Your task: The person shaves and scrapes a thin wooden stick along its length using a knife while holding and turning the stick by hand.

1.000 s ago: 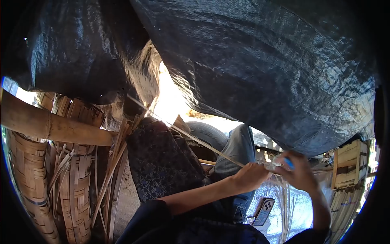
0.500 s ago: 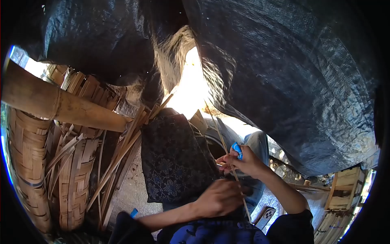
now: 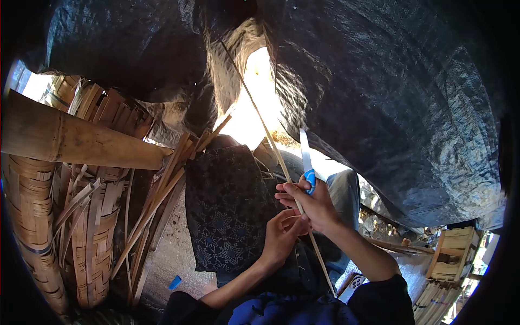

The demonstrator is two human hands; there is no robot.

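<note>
- The strip (image 3: 265,125), long and slender, runs slantwise from beside the phone (image 3: 356,284) near the body, past both hands, and out toward the bright gap ahead.
- The left hand (image 3: 280,235) has thumb and fingertips drawn together on the strip, just below the other hand; a light, firm pinch here should steady it without bending it.
- The right hand (image 3: 319,208) has its fingers closed round the blue handle of a knife (image 3: 307,161). Its thumb and fingers also lie at the strip, but I cannot tell how firmly they press on it.
- The blade points up and away from the body, clear of the left fingertips. That is a sound way to carry it while the fingers work; the edge is best turned away from the left hand whenever the two come this close.
- The dark patterned cloth (image 3: 225,211) lies over the lap, a sensible guard under the work.
- Further left, loose split pieces (image 3: 157,208) lean under a bamboo pole (image 3: 81,138); the strip's far end needs room to swing clear of them and of the black tarp (image 3: 379,108) hanging beyond.
</note>
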